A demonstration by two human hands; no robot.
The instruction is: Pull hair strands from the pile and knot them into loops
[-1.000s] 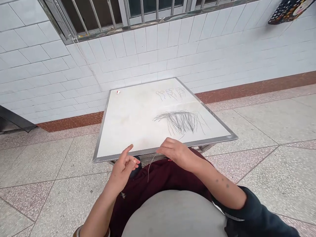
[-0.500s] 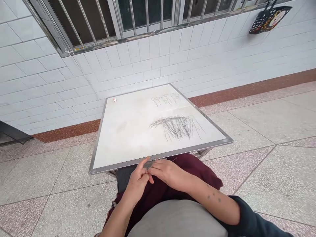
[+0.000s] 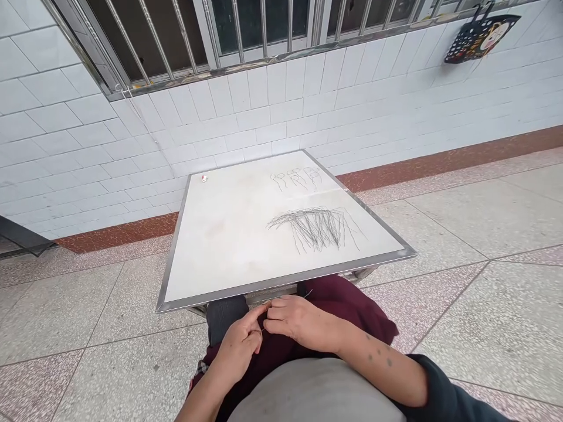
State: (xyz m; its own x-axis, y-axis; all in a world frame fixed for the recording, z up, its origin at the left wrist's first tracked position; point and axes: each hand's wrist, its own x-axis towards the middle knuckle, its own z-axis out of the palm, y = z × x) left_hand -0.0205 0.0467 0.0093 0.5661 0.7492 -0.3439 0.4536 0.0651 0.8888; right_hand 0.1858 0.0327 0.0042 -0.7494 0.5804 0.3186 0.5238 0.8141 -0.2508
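Note:
Above my lap, just in front of the table's near edge, my hands meet. My left hand [image 3: 237, 351] is closed, index finger stretched toward the other hand, with the remaining fingers curled around a thin wire. A short bit of that wire [image 3: 263, 330] shows between the hands. My right hand [image 3: 292, 317] is closed with bent fingers, and a fine wire end sticks out above its knuckles; most of it is hidden. On the white table [image 3: 220, 246] lies a loose spread of thin dark wires [image 3: 316, 225]. Behind them are several bent, looped wire pieces [image 3: 297, 177].
A small red and white object [image 3: 204, 179] sits at the table's far left corner. The table's far edge is by a white tiled wall [image 3: 246, 123] under a barred window [image 3: 237, 35]. A dotted black bag [image 3: 479, 38] hangs at upper right.
My left hand has moved down slightly, and its index finger has shifted from pointing up at the table edge to beside my right fingers. My right hand has dropped a little.

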